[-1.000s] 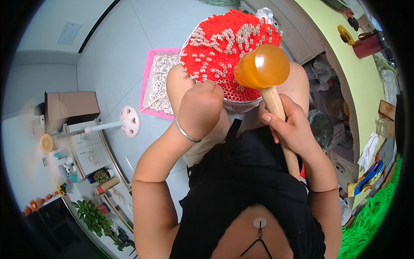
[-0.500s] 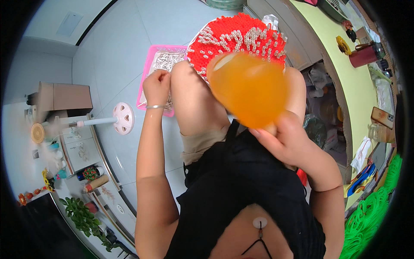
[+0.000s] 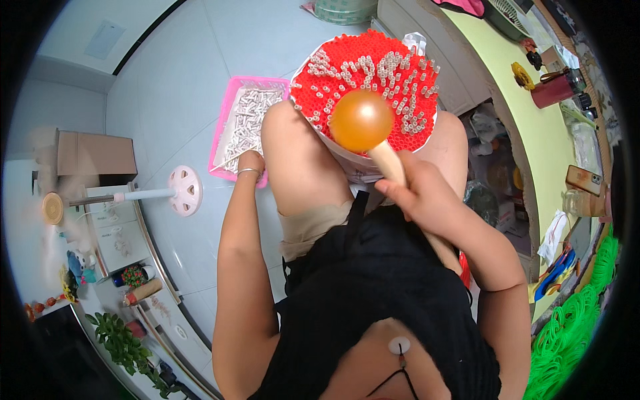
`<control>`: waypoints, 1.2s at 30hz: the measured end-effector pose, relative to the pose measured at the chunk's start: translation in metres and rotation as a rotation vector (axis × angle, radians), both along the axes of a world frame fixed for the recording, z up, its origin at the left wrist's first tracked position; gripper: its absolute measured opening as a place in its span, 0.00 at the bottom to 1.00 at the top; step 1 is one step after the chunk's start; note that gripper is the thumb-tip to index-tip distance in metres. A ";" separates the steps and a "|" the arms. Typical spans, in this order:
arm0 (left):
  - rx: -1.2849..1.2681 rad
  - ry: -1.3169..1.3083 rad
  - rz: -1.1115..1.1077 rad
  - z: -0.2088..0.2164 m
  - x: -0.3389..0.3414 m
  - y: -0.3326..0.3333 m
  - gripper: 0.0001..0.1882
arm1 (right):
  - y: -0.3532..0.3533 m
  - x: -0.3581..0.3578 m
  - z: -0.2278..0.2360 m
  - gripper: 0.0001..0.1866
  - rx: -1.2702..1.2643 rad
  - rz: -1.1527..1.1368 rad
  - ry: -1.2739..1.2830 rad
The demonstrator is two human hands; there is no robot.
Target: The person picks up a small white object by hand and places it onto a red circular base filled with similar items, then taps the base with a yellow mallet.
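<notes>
In my right hand [image 3: 420, 193] is a mallet with a rounded amber head [image 3: 362, 121] and a pale wooden handle [image 3: 389, 162]; the fingers are wrapped round the handle. Its head is over the near part of a round bundle of red tubes [image 3: 367, 50], which sits in a white container between my knees. Many short white tubes [image 3: 380, 70] stand up out of the red ones. My left hand [image 3: 251, 161] is at the near end of a pink basket [image 3: 231, 100] full of small white tubes [image 3: 250, 120]. Its fingers are bent and partly hidden, so what they hold does not show.
On the right runs a pale yellow counter [image 3: 490, 87] with a phone [image 3: 584, 180], a dark red bottle [image 3: 557, 90] and scissors [image 3: 557, 275]. Green cord [image 3: 567, 333] lies heaped at lower right. A pink-based stand [image 3: 185, 191] and a cardboard box [image 3: 95, 153] are at left.
The mallet has come down from close to the camera to the red bundle, its head now smaller and sharper. My left hand has moved down to the basket's near end.
</notes>
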State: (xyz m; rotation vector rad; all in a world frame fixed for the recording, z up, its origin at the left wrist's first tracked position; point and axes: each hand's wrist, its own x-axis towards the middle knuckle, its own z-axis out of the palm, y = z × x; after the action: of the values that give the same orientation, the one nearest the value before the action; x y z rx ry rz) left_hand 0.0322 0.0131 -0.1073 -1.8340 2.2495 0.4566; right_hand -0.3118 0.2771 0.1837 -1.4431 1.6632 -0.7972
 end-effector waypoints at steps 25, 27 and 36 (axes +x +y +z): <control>-0.245 0.893 -0.158 0.250 -0.124 0.094 0.07 | 0.021 -0.034 -0.012 0.18 0.147 -0.323 -0.606; -0.245 0.922 -0.210 0.266 -0.145 0.114 0.06 | 0.019 -0.033 -0.013 0.19 0.153 -0.298 -0.610; -0.395 0.668 -0.564 0.260 -0.169 0.109 0.03 | 0.021 -0.035 -0.014 0.17 0.161 -0.269 -0.594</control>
State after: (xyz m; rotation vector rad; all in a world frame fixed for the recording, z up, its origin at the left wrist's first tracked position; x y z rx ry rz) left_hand -0.1363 0.1224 0.1531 -1.1630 3.3597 0.6090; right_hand -0.3468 0.2978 0.1696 -0.7715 1.4223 -1.0857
